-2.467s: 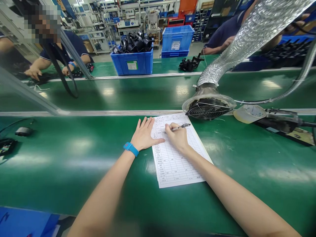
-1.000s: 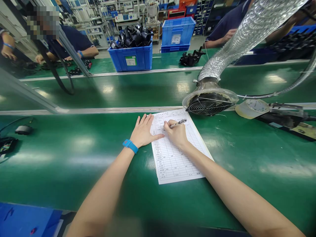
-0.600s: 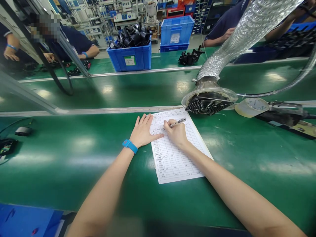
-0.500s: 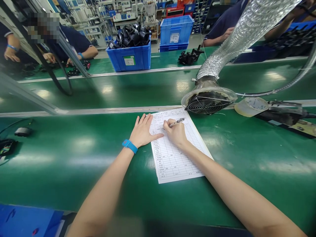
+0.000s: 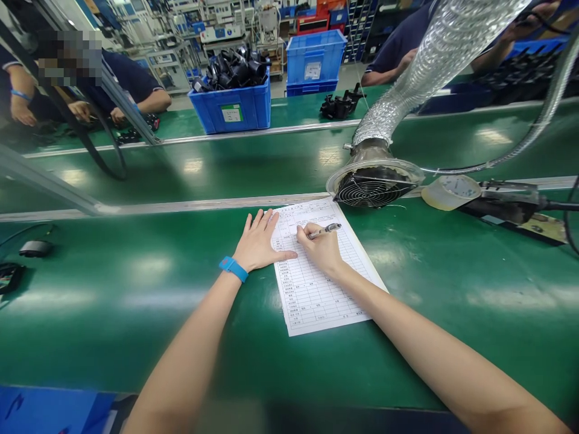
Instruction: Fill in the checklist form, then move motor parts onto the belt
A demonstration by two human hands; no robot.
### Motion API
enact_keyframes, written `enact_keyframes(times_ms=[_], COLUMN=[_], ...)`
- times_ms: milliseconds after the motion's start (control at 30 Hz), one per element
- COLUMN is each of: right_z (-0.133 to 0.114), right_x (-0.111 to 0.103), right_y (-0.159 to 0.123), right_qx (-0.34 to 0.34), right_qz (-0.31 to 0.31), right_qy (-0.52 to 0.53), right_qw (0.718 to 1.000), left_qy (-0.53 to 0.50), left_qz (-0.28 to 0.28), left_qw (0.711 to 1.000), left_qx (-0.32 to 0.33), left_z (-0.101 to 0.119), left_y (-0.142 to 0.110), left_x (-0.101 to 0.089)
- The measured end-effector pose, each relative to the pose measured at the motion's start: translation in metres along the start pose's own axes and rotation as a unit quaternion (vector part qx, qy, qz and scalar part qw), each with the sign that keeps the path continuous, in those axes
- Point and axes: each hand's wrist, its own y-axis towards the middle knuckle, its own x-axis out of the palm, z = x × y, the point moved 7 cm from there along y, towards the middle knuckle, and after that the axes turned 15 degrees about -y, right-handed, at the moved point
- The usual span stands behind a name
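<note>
A printed form [image 5: 323, 301] with ruled rows lies on the green table [image 5: 158, 337] in front of me. My left hand [image 5: 257, 244] rests flat across its left edge, fingers spread and thumb on the paper; a blue band [image 5: 233, 268] circles that wrist. My right hand [image 5: 322, 248] is closed around a pen [image 5: 326, 229], its tip down towards the upper part of the form. The fingers partly hide the pen's lower end and the spot beneath it.
A fan on a foil duct [image 5: 377, 181] hangs just beyond the form. To its right lie a tape roll [image 5: 451, 191] and a dark tool [image 5: 511, 205]. A blue bin [image 5: 237, 108] of black parts stands across the bench, with co-workers [image 5: 131, 78] at far left and right.
My right hand and the pen have shifted slightly down the form. My left hand stays flat on it. The whole view has moved a little.
</note>
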Motion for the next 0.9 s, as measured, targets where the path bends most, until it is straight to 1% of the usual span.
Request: enact_keyframes(times_ms=[267, 733, 900], right_z=[-0.0039, -0.0075, -0.0062], right_x=[0.0015, 0.0039, 0.0027], right_y=[0.0011, 0.0007, 0.0013], right_qx=[-0.005, -0.035, -0.032], right_qz=[-0.016, -0.018, -0.009], right_qy=[0.005, -0.001, -0.009], right_qw=[1.0, 0.999, 0.999], left_qy=[-0.003, -0.004, -0.007], left_qz=[-0.007, 0.0, -0.002], left_qw=[1.0, 1.0, 1.0], left_qx=[-0.006, -0.007, -0.007], left_z=[0.0003, 0.0006, -0.0004], left_y=[-0.0001, -0.0003, 0.0], left_x=[-0.0002, -0.001, -0.0002])
